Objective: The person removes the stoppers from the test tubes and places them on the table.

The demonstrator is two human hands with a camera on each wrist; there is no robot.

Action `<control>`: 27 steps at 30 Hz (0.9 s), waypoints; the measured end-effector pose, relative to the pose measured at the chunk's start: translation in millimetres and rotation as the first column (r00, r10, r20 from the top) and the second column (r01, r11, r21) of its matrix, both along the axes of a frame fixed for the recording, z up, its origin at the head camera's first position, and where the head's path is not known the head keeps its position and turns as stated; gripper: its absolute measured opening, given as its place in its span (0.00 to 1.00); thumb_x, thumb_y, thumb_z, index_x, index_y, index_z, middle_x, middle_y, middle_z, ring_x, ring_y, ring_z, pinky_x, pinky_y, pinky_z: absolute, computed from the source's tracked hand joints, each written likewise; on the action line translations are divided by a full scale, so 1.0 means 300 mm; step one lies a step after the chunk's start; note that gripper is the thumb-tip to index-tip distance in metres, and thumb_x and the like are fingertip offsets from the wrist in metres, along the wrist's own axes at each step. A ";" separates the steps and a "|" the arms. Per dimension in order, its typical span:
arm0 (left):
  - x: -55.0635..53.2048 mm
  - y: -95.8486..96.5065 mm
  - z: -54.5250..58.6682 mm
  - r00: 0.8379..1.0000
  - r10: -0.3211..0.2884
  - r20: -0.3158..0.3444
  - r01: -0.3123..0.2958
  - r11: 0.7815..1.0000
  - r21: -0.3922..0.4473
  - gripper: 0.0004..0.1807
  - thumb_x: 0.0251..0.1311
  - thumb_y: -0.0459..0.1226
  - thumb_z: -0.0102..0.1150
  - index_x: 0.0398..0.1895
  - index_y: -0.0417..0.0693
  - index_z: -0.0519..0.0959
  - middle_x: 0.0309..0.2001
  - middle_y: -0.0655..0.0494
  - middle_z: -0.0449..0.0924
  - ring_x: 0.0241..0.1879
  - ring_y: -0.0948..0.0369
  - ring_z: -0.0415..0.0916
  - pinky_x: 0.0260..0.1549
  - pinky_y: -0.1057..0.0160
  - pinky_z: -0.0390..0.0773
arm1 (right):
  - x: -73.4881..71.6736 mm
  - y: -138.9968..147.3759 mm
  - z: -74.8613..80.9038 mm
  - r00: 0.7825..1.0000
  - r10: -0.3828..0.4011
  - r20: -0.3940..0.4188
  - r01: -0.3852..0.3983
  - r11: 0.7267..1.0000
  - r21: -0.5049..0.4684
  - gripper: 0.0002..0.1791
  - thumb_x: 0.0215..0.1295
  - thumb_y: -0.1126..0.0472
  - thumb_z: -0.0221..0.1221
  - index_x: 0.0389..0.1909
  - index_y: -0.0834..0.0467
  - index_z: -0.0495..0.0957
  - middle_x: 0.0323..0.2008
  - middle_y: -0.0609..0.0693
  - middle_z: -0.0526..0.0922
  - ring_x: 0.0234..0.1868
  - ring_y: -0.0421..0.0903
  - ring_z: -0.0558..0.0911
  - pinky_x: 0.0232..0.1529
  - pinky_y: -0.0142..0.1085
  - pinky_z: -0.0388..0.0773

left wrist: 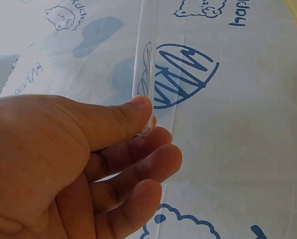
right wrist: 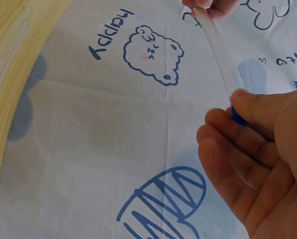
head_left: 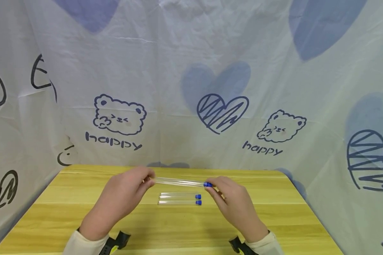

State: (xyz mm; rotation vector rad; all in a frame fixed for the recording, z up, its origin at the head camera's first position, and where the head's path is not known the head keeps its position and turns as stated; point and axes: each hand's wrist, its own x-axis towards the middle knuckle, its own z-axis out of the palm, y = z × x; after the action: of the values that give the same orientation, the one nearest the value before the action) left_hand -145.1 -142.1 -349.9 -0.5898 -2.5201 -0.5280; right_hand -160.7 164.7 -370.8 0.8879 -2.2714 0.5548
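Right, both wrists are bent inward on my feed, and the hands meet over the middle of the surface (head_left: 166, 230) with a clear tube (head_left: 180, 182) stretched between them, raised and nearly level. I see the left hand (head_left: 122, 193) pinching the tube's uncapped end, thumb laid along one side, the other fingers curled loosely beneath. Over on the other side, the right hand (head_left: 231, 200) mirrors it, its grip pinching the blue cap (head_left: 207, 184) between thumb and fingertips, most of that cap hidden in the wrist view. The tube is slim, straight, smooth and see-through, a glossy streak running its length. Nearer me, two more capped tubes (head_left: 178, 203) lie parallel, close beside each other, blue ends pointing right. They rest on yellowish, wood-grained boarding with rounded far corners. Behind it I've got a creased pale cloth (head_left: 166, 71), printed with hearts, bear faces and "happy". Pale sleeves (head_left: 268, 244) end at the wrists, where dark straps (head_left: 108, 245) wrap round.
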 end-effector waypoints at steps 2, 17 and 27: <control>0.001 0.002 0.002 1.000 0.001 0.015 -0.001 1.000 0.004 0.04 0.67 0.40 0.68 0.38 0.57 0.82 0.34 0.69 0.81 0.26 0.73 0.70 0.28 0.66 0.76 | 0.005 -0.004 0.002 0.999 -0.045 0.022 0.045 0.999 -0.010 0.06 0.67 0.61 0.69 0.43 0.53 0.86 0.37 0.42 0.87 0.34 0.33 0.81 0.33 0.26 0.81; 0.002 0.006 0.011 0.997 0.013 0.071 -0.015 0.999 0.031 0.04 0.66 0.41 0.70 0.38 0.57 0.83 0.31 0.70 0.81 0.25 0.73 0.70 0.25 0.68 0.73 | 0.009 -0.016 0.003 0.986 -0.128 0.108 0.133 0.990 -0.048 0.07 0.66 0.61 0.71 0.41 0.53 0.84 0.35 0.39 0.83 0.35 0.33 0.79 0.32 0.25 0.80; -0.001 0.002 0.010 0.993 0.035 0.116 -0.039 0.999 0.033 0.03 0.67 0.41 0.69 0.37 0.57 0.82 0.32 0.69 0.82 0.25 0.71 0.70 0.27 0.65 0.74 | 0.003 -0.016 -0.001 0.968 -0.158 0.192 0.164 0.986 -0.011 0.08 0.66 0.63 0.70 0.42 0.51 0.82 0.36 0.38 0.81 0.35 0.34 0.78 0.34 0.28 0.80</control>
State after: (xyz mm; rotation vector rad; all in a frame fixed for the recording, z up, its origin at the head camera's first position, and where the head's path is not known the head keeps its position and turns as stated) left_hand -145.5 -141.6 -346.8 -0.5120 -2.6196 -0.6077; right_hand -159.7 159.9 -371.1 0.6527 -2.4754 0.6180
